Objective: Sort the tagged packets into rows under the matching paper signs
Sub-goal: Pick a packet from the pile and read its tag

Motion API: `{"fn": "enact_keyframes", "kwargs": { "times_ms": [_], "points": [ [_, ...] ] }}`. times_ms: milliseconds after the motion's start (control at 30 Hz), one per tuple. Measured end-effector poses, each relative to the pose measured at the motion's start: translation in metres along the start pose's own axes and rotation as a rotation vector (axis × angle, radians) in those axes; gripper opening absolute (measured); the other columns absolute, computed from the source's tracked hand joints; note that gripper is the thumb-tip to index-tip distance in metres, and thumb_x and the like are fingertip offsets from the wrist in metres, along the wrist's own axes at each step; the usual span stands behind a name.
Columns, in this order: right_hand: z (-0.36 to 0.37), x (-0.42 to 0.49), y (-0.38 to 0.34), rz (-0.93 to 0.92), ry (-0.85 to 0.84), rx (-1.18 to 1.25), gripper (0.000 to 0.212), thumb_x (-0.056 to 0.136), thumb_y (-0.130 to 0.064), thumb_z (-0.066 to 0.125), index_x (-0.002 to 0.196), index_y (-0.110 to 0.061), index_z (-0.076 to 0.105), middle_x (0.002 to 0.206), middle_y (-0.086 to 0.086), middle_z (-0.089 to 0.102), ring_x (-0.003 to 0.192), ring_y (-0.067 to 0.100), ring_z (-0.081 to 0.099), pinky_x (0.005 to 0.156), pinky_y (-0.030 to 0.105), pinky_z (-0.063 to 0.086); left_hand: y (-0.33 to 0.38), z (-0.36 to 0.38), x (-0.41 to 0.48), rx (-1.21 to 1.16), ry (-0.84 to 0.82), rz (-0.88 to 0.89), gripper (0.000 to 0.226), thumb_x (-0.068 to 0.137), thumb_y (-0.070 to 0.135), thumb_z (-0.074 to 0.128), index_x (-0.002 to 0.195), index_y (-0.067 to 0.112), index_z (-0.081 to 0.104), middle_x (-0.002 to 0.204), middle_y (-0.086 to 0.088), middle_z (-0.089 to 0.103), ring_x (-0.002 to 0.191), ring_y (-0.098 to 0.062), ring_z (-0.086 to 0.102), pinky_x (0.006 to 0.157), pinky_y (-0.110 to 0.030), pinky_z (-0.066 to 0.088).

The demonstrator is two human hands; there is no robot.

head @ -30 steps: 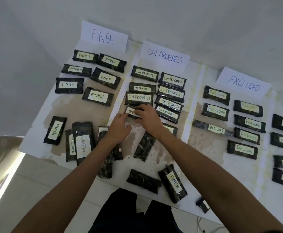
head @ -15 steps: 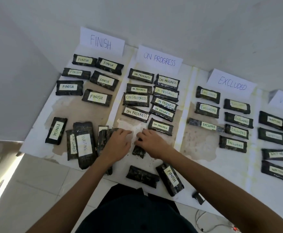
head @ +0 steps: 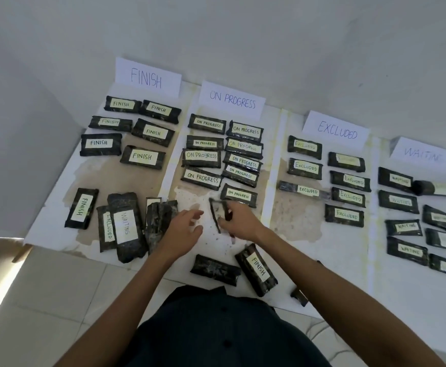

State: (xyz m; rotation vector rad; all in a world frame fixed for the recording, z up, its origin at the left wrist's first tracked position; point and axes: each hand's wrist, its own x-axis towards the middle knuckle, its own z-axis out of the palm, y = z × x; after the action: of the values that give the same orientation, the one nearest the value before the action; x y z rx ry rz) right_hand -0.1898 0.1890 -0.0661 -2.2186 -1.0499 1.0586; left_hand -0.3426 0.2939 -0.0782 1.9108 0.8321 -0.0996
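Four paper signs stand along the wall: FINISH [head: 147, 78], ON PROGRESS [head: 232, 99], EXCLUDED [head: 337, 130] and WAITING [head: 424, 154]. Rows of dark tagged packets lie under each. My right hand [head: 239, 221] grips a dark packet [head: 218, 211], lifted on its edge, its tag unreadable. My left hand [head: 183, 229] hovers just left of it with loose fingers, holding nothing. Unsorted packets lie near me: a FINISH packet [head: 82, 208], an EXCLUDED packet [head: 105, 229] under a WAITING packet [head: 126, 227], a dark pile [head: 161, 218], a face-down packet [head: 214, 270] and another FINISH packet [head: 256, 270].
White paper sheets [head: 55, 207] cover the floor up to the wall; brown stains mark them. A small dark scrap [head: 299, 297] lies at the sheet's near edge. Pale floor tiles [head: 57, 287] lie at the near left. My dark shirt fills the bottom middle.
Both hands left an ON PROGRESS packet in its row and drew back towards me. My right hand then picked a dark packet up off the sheet and tipped it on edge.
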Motion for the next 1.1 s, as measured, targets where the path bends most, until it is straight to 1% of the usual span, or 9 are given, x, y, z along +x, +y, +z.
{"fn": "enact_keyframes", "kwargs": {
  "times_ms": [200, 300, 367, 433, 533, 733, 933, 1033, 1100],
  "points": [
    [-0.022, -0.010, 0.011, 0.200, 0.043, 0.524, 0.039, 0.077, -0.015, 0.075, 0.111, -0.015, 0.054, 0.098, 0.017, 0.067, 0.087, 0.029, 0.067, 0.067, 0.032, 0.054, 0.022, 0.008, 0.007, -0.144, -0.016, -0.051, 0.038, 0.091, 0.015, 0.054, 0.129, 0.018, 0.049, 0.111, -0.002, 0.059, 0.086, -0.010, 0.056, 0.069, -0.017, 0.044],
    [-0.029, -0.015, 0.011, 0.179, 0.010, 0.511, 0.043, 0.082, -0.011, 0.071, 0.121, -0.011, 0.053, 0.073, -0.006, 0.066, 0.067, 0.007, 0.062, 0.061, 0.022, 0.048, 0.031, 0.009, 0.015, -0.339, 0.017, -0.125, 0.038, 0.093, 0.016, 0.053, 0.130, 0.021, 0.045, 0.107, -0.001, 0.060, 0.088, -0.012, 0.060, 0.072, -0.024, 0.050],
    [-0.032, -0.017, 0.010, 0.155, -0.035, 0.428, 0.036, 0.085, -0.009, 0.068, 0.119, -0.011, 0.057, 0.057, -0.019, 0.053, 0.053, -0.008, 0.051, 0.057, 0.010, 0.040, 0.036, 0.008, 0.019, -0.511, 0.035, -0.181, 0.033, 0.094, 0.017, 0.052, 0.126, 0.021, 0.047, 0.104, -0.005, 0.059, 0.092, -0.018, 0.063, 0.073, -0.027, 0.053],
    [-0.034, -0.021, 0.006, 0.123, -0.050, 0.343, 0.032, 0.085, -0.013, 0.068, 0.116, -0.015, 0.061, 0.073, -0.018, 0.057, 0.066, -0.009, 0.055, 0.064, 0.009, 0.041, 0.038, 0.009, 0.023, -0.572, 0.043, -0.191, 0.028, 0.093, 0.015, 0.055, 0.121, 0.016, 0.052, 0.100, -0.008, 0.060, 0.091, -0.020, 0.063, 0.070, -0.023, 0.055],
    [-0.031, -0.024, 0.005, 0.072, 0.031, 0.193, 0.047, 0.080, -0.024, 0.072, 0.124, -0.022, 0.056, 0.106, -0.004, 0.059, 0.088, 0.006, 0.057, 0.076, 0.020, 0.045, 0.036, 0.012, 0.028, -0.598, 0.066, -0.216, 0.021, 0.091, 0.007, 0.056, 0.112, 0.006, 0.058, 0.097, -0.011, 0.061, 0.088, -0.021, 0.064, 0.066, -0.019, 0.057],
    [-0.014, -0.017, 0.016, -0.163, 0.143, -0.380, 0.063, 0.073, -0.033, 0.072, 0.130, -0.017, 0.051, 0.117, 0.005, 0.056, 0.107, 0.025, 0.051, 0.090, 0.042, 0.045, 0.024, 0.018, 0.037, -0.651, 0.133, -0.320, 0.017, 0.091, 0.005, 0.055, 0.108, 0.005, 0.057, 0.102, -0.017, 0.062, 0.088, -0.021, 0.064, 0.063, -0.019, 0.056],
    [-0.004, -0.003, 0.041, -0.113, 0.066, -0.615, 0.061, 0.077, -0.025, 0.066, 0.133, -0.012, 0.046, 0.123, 0.013, 0.055, 0.112, 0.031, 0.048, 0.093, 0.039, 0.038, 0.017, 0.041, 0.044, -0.289, 0.058, -0.300, 0.032, 0.090, 0.007, 0.054, 0.122, 0.009, 0.056, 0.110, -0.003, 0.063, 0.094, -0.015, 0.060, 0.081, -0.028, 0.052],
    [-0.004, 0.003, 0.053, -0.075, 0.054, -0.628, 0.060, 0.079, -0.024, 0.064, 0.135, -0.011, 0.045, 0.127, 0.013, 0.052, 0.115, 0.031, 0.047, 0.095, 0.038, 0.037, 0.027, 0.047, 0.044, -0.112, 0.001, -0.155, 0.034, 0.086, 0.000, 0.053, 0.117, 0.010, 0.061, 0.092, -0.002, 0.064, 0.073, -0.012, 0.057, 0.061, -0.019, 0.046],
    [-0.003, 0.005, 0.058, -0.081, 0.074, -0.629, 0.059, 0.077, -0.022, 0.066, 0.133, -0.010, 0.048, 0.125, 0.014, 0.053, 0.113, 0.033, 0.047, 0.093, 0.039, 0.038, 0.032, 0.049, 0.046, -0.037, 0.009, -0.110, 0.033, 0.085, -0.001, 0.052, 0.115, 0.006, 0.061, 0.089, -0.006, 0.058, 0.076, -0.021, 0.059, 0.065, -0.032, 0.051]
  ]
}}
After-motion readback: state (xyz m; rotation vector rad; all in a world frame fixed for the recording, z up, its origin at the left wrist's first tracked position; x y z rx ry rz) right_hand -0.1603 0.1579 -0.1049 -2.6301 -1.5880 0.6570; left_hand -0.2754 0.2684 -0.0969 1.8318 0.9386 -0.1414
